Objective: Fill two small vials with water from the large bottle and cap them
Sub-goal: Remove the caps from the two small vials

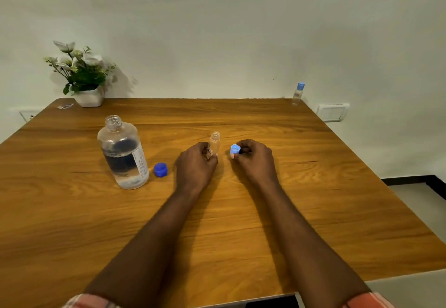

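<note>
While your left hand (196, 162) held the open vial (214, 143) upright by its lower body, your right hand (253, 156) pinched the light-blue cap (235, 149) just beside it, thread side turned toward the vial. The two were near but not touching. I could not tell whether this vial held water; it looked clear, so judge that before closing it.

The bottle (123, 153) stood open to your left, part full, with its dark-blue cap (160, 169) on the table (313, 187) beside it. A second vial (298, 94), already capped, stood at the far right corner.

If capping was the step, you did well to grip low, since that left the neck free. The cap needed to come down square over the mouth, then turn gently until the threads caught; a tilted start would likely cross-thread. You needed to keep the vial vertical and squeeze lightly, as a thin wall could push water out.
</note>
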Action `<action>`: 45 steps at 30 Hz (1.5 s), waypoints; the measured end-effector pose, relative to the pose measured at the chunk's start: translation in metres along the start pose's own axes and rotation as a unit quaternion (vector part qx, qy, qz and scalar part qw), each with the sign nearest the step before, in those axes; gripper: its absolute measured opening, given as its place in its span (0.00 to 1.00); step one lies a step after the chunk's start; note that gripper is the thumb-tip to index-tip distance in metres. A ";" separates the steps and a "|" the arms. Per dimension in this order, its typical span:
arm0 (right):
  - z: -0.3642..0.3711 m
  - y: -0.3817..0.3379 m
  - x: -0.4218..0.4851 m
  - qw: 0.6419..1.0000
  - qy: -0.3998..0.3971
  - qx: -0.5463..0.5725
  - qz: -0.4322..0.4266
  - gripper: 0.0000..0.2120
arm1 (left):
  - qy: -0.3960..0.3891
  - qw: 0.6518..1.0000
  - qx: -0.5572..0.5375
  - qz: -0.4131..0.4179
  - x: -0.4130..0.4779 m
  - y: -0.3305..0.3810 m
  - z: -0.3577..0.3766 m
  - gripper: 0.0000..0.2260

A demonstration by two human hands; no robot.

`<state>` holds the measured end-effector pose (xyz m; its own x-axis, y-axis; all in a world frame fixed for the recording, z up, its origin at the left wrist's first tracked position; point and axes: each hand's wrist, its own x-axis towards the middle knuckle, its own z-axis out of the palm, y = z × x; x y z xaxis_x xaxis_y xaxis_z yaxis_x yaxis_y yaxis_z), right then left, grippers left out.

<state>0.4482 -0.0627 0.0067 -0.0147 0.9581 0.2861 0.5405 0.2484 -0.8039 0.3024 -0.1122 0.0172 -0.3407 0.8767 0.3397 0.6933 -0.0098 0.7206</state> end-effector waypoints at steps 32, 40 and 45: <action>-0.020 -0.006 -0.046 0.998 -0.036 -0.052 0.003 0.30 | 0.014 1.000 0.017 -0.013 -0.086 0.015 -0.016 0.20; -0.065 0.013 -0.070 0.994 -0.047 -0.101 0.002 0.26 | -0.036 0.990 0.101 0.092 -0.093 0.041 0.007 0.17; -0.094 0.035 -0.060 0.992 -0.003 -0.117 0.034 0.24 | -0.069 0.984 0.116 0.119 -0.087 0.063 0.039 0.15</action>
<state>0.5465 -0.1253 0.0105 0.0244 0.9727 0.2309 0.7215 0.1427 -0.6775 0.4006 -0.1705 0.0096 -0.0722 0.9200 0.3852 0.8747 -0.1271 0.4677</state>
